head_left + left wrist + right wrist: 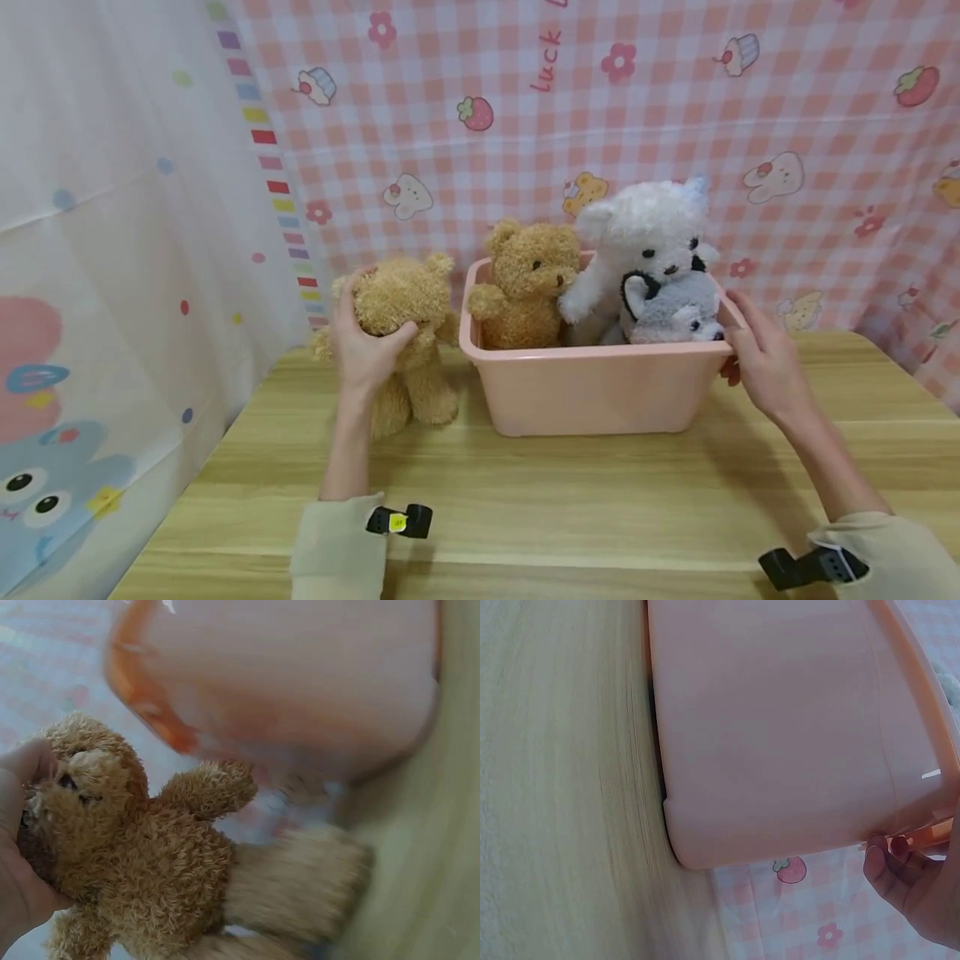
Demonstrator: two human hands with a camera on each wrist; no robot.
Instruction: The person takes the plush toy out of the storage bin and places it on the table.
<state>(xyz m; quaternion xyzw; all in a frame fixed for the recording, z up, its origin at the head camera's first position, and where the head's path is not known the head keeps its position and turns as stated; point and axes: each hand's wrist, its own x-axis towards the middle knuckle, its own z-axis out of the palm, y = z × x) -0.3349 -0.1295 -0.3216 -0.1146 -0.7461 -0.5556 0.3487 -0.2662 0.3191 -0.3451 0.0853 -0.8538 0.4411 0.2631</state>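
My left hand [367, 346] grips a light tan teddy bear [408, 367] by its head, thumb across the face. In the left wrist view the teddy bear [157, 855] hangs with its legs near the table, beside the bin. At the right end of a pink plastic bin [592, 392], my right hand [768, 358] holds the rim, fingers curled under it, as the right wrist view shows on the bin [780, 735]. Inside the bin sit a brown teddy bear [528, 283], a white plush toy [652, 225] and a grey-and-white plush toy [667, 308].
The bin stands on a wood-grain table [525, 508]. Behind it hangs a pink checked cloth [525, 167] with printed fruit and animals. A white printed curtain [135, 250] hangs at the left.
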